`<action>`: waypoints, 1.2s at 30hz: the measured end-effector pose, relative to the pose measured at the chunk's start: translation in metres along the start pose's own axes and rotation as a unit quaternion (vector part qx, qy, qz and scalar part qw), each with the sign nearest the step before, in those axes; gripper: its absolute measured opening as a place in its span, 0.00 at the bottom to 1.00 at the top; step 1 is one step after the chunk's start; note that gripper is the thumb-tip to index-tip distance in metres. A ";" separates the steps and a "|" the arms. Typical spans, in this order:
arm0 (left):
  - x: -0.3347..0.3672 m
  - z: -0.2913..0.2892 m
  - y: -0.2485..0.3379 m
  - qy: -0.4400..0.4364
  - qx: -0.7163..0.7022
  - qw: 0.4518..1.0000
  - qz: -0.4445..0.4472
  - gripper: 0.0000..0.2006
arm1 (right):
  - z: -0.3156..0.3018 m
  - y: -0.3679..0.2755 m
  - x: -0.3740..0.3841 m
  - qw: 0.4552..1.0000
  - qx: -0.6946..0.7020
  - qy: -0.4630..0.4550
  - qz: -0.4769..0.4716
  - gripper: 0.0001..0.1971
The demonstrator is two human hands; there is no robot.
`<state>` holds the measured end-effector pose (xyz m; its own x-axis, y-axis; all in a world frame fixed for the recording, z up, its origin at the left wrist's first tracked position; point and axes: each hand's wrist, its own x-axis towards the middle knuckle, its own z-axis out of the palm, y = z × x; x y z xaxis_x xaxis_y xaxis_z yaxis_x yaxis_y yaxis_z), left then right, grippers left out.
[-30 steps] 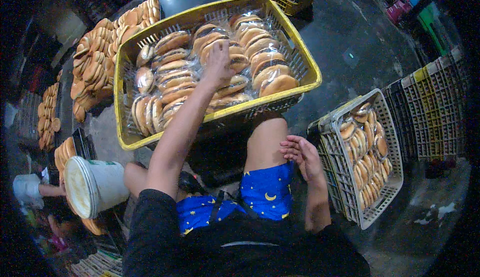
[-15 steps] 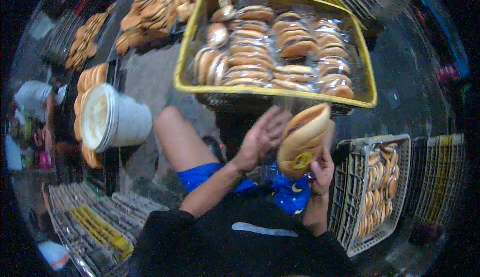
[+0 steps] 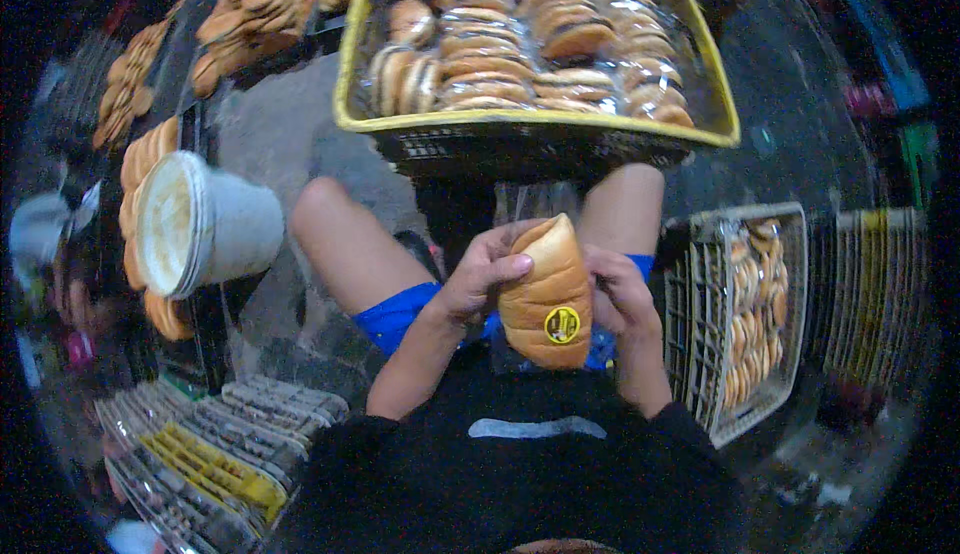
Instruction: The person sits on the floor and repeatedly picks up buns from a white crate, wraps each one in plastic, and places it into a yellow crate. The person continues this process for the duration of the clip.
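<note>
A long golden-brown bun with a round yellow and black sticker is held upright over my lap. My left hand grips its left side, the thumb lying across the upper front and the other fingers behind. On the right edge, my right hand is closed around the bun, its fingertips partly hidden behind it. Clear plastic film sticks out beyond the bun's far end; whether it wraps the whole bun I cannot tell. Just ahead stands a yellow-rimmed crate with rows of filled buns in clear wrappers.
A whitish bucket lies tipped at the left, beside a tray of buns. More flat buns are piled at the far left. To my right is a grey crate of wrapped buns. Stacked crates stand at the lower left.
My left hand, free of the bun and blurred half a second ago, now grips it. The bun has come left and turned more upright. The view has shifted, so the crate sits higher.
</note>
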<state>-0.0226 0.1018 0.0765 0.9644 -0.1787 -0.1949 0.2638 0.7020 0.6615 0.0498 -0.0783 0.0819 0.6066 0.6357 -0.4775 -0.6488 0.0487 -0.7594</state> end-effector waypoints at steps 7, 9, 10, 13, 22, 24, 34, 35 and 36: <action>0.005 0.007 -0.011 0.056 0.091 0.983 0.149 0.22 | 0.014 0.004 0.011 0.979 -0.166 0.021 -0.117 0.12; 0.001 0.001 -0.007 0.056 0.164 0.978 0.117 0.17 | 0.026 -0.002 0.009 0.945 -0.169 0.031 -0.279 0.12; 0.004 -0.003 -0.011 0.036 0.176 0.967 0.180 0.15 | 0.027 -0.011 0.006 0.913 -0.240 0.010 -0.329 0.11; 0.013 -0.006 -0.019 0.009 0.187 0.942 0.278 0.10 | 0.021 -0.023 0.005 0.910 -0.241 -0.060 -0.332 0.09; 0.014 0.018 -0.004 0.130 0.422 0.858 0.262 0.11 | 0.029 -0.015 0.007 0.900 -0.243 0.063 -0.357 0.05; 0.007 0.033 -0.008 0.208 0.382 0.868 0.239 0.11 | 0.034 -0.010 0.003 0.940 -0.180 0.072 -0.281 0.04; -0.001 0.009 -0.027 0.076 0.625 0.769 0.111 0.06 | 0.005 0.011 -0.018 0.819 -0.534 0.046 -0.204 0.07; 0.000 0.001 -0.033 0.044 0.670 0.734 0.107 0.07 | 0.003 0.018 -0.020 0.855 -0.484 0.044 -0.181 0.09; 0.004 -0.011 -0.044 0.049 0.545 0.837 0.015 0.08 | 0.003 0.021 -0.023 0.828 -0.524 0.045 -0.196 0.10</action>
<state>-0.0306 0.0778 0.0383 0.9788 -0.0782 -0.1891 0.1506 -0.3508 0.9243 0.0211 -0.0895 0.0779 0.7390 0.6666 -0.0978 0.3323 -0.4870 -0.8077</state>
